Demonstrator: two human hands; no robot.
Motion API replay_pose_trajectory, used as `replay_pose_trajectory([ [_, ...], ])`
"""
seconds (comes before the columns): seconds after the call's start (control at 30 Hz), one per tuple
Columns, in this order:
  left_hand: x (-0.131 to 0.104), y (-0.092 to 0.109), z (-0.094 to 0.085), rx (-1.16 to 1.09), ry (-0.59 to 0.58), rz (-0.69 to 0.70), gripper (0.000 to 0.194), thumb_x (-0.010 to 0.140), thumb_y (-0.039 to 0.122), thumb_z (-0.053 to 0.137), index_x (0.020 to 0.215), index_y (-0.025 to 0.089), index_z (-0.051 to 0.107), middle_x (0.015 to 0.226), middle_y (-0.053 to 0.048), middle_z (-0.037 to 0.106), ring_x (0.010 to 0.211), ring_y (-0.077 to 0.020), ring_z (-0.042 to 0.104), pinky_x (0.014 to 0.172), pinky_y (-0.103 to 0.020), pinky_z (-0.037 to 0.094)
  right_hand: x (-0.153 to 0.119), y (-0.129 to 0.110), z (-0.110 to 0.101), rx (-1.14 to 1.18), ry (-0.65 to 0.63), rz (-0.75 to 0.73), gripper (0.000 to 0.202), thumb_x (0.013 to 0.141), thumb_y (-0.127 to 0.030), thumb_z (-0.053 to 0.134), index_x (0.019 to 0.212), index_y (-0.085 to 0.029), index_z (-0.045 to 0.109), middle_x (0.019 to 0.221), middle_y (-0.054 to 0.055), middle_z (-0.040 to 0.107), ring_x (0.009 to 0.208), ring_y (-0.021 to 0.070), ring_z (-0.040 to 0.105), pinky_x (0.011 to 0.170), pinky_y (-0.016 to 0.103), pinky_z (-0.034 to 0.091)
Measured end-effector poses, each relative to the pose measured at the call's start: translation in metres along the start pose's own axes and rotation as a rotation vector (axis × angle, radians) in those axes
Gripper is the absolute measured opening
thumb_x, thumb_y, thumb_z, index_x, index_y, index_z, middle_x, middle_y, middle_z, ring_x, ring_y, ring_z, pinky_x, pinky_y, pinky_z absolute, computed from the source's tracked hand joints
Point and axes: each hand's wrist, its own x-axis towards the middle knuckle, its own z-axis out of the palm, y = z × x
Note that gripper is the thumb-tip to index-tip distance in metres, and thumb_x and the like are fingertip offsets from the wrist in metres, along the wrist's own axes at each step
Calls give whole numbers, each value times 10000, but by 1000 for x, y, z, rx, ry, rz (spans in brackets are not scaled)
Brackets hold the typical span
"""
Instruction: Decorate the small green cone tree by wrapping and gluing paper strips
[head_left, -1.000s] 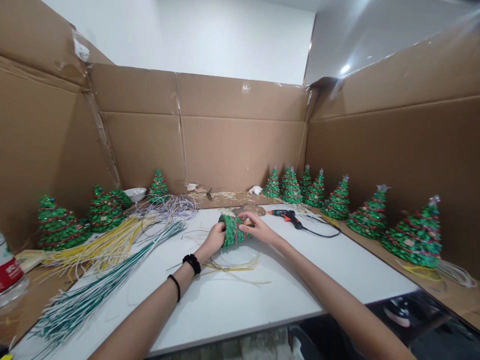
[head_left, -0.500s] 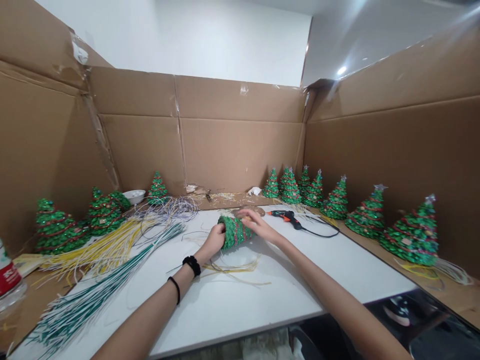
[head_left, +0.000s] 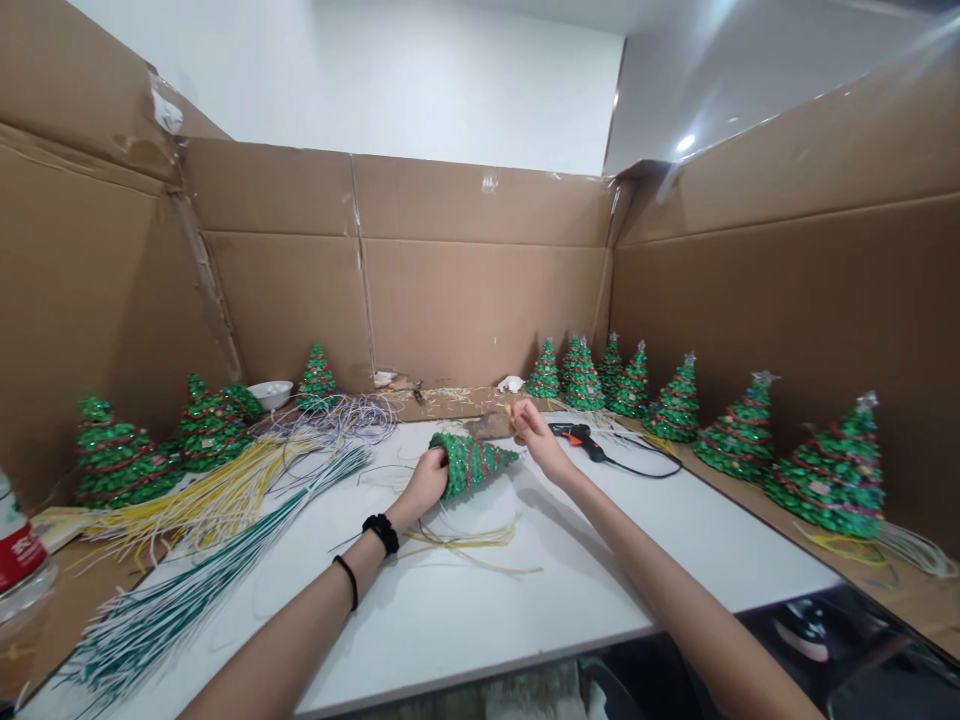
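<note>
A small green Christmas tree (head_left: pixel 472 465) with red garland lies tilted on its side in the air above the white table. My left hand (head_left: pixel 427 480) is closed around its wide base, fingers partly hidden inside. The tree's tip points right, towards my right hand (head_left: pixel 536 437). That hand is raised just beyond the tip, thumb and fingers pinched; whatever they hold is too small to make out. Behind it lie a brown glue-stained patch (head_left: pixel 489 427) and a black and orange glue gun (head_left: pixel 581 437) with its cord. Loose yellow strands (head_left: pixel 472 540) lie below the tree.
Bundles of green-white ties (head_left: pixel 225 570) and yellow ties (head_left: pixel 202 480) spread on the left. Several finished trees (head_left: pixel 739 430) line the right side, and more trees (head_left: pixel 124 455) stand left. A white bowl (head_left: pixel 270 393) and a bottle (head_left: pixel 19 550) are leftward. Cardboard walls (head_left: pixel 480 290) surround the table.
My right hand has left the tree's side and moved right and up, its fingers now pinched. The tree's pointed tip has come into view. My left hand keeps its hold on the base.
</note>
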Motion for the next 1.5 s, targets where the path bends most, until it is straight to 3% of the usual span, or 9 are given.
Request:
replay_pose_trajectory([
  [0.1, 1, -2, 0, 8, 16, 5, 201, 709, 298, 589, 691, 118, 675, 686, -46, 681, 712, -181, 598, 692, -282, 482, -1, -4, 2, 196, -16, 51, 272, 779, -468, 514, 958, -265, 483, 846, 24, 552, 714, 163, 517, 618, 287, 438],
  [0.2, 1, -4, 0, 29, 34, -10, 185, 709, 279, 589, 702, 117, 677, 688, -42, 684, 685, -174, 592, 673, -276, 479, -3, -6, 7, 351, -53, 62, 429, 713, -347, 573, 1130, -275, 505, 1027, 51, 604, 892, 190, 569, 775, 339, 469],
  [0.33, 1, -5, 0, 14, 29, -9, 175, 699, 272, 598, 697, 115, 675, 679, -43, 682, 683, -174, 585, 651, -265, 468, -10, -11, 21, 442, -97, 68, 509, 685, -356, 645, 1170, -279, 513, 1052, 48, 619, 982, 193, 574, 889, 359, 456],
  [0.47, 1, -6, 0, -4, 15, -5, 171, 698, 261, 593, 698, 111, 677, 694, -50, 686, 667, -171, 582, 643, -264, 463, -21, -22, 38, 332, 7, 86, 351, 772, -554, 559, 852, -216, 609, 678, 21, 605, 669, 160, 570, 690, 302, 486],
  [0.57, 2, -8, -1, 29, 44, -13, 142, 682, 216, 591, 702, 107, 679, 687, -46, 685, 656, -170, 578, 654, -269, 462, -27, -27, 48, 146, 94, 86, 550, 796, -663, 429, 544, -191, 555, 431, -13, 436, 459, 119, 420, 517, 260, 399],
  [0.63, 2, -10, -1, 44, 54, -16, 137, 675, 188, 581, 714, 104, 683, 691, -44, 686, 662, -172, 578, 671, -276, 465, -28, -26, 52, 119, 127, 90, 607, 783, -695, 402, 478, -187, 534, 393, -19, 391, 424, 106, 366, 472, 248, 335],
  [0.83, 3, -15, -1, 25, 58, -4, 128, 674, 162, 583, 729, 109, 686, 702, -42, 692, 704, -182, 587, 703, -280, 479, -25, -18, 55, 210, 186, 122, 614, 727, -731, 430, 481, -182, 551, 367, -34, 370, 393, 94, 333, 440, 236, 256],
  [1.2, 1, -9, 4, 2, 69, 2, 160, 709, 199, 578, 761, 105, 696, 728, -54, 704, 673, -173, 599, 678, -272, 479, -19, -13, 53, 271, 99, 181, 562, 701, -711, 487, 525, -181, 558, 346, -26, 443, 374, 110, 429, 438, 240, 351],
  [1.5, 0, -9, 5, -57, 50, -13, 181, 690, 200, 577, 780, 103, 699, 744, -61, 705, 667, -168, 598, 643, -258, 476, -18, -9, 52, 246, 66, 184, 578, 708, -719, 474, 530, -176, 559, 369, -5, 507, 369, 110, 459, 438, 234, 356],
])
